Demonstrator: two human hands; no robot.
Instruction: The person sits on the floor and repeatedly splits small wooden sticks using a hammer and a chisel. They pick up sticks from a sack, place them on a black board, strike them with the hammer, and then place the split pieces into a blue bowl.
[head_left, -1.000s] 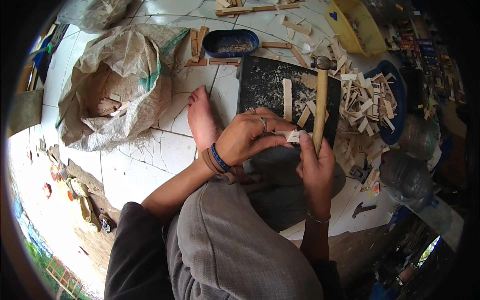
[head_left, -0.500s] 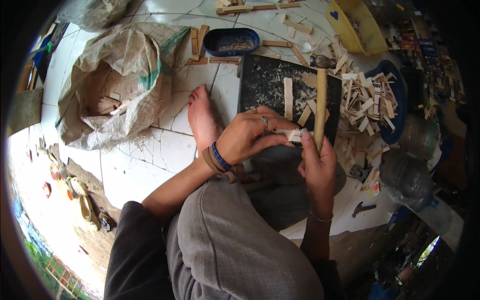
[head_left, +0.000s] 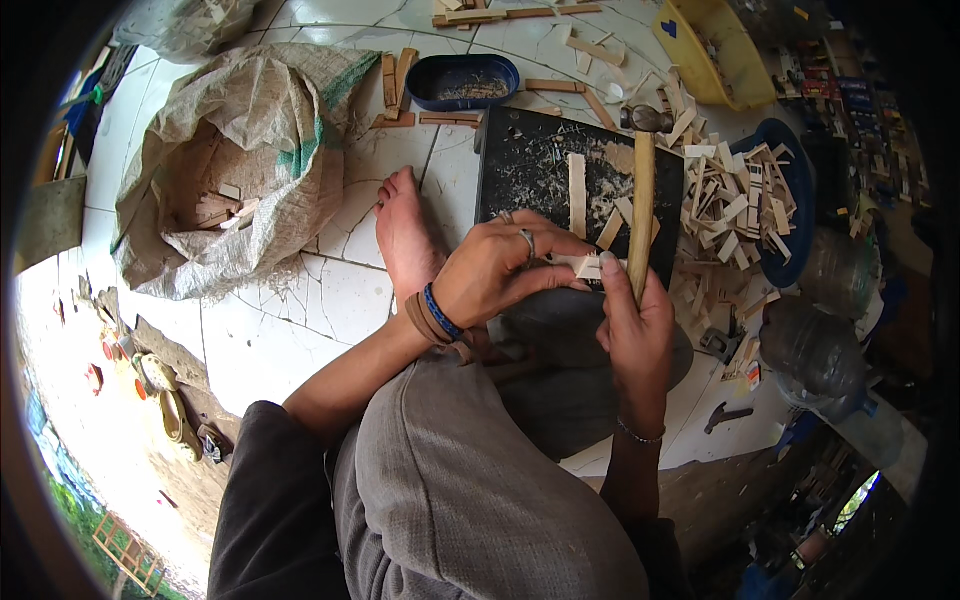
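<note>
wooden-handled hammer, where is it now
In the head view, right of centre: the hammer is in the right hand, left of the wood pile.

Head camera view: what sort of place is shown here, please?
Probably an informal woodworking spot on a white tiled floor: a wooden-handled metal hammer in the right hand, a heap of pale wood pieces and a black rectangular board strewn with shavings.

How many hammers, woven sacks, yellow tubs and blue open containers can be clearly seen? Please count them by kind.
Hammers: 2 (wooden-handled hammer in the right hand, dark hammer lying apart)
Woven sack: 1
Yellow tub: 1
Blue open containers: 2 (oval dish, basin)
Total: 6
</note>
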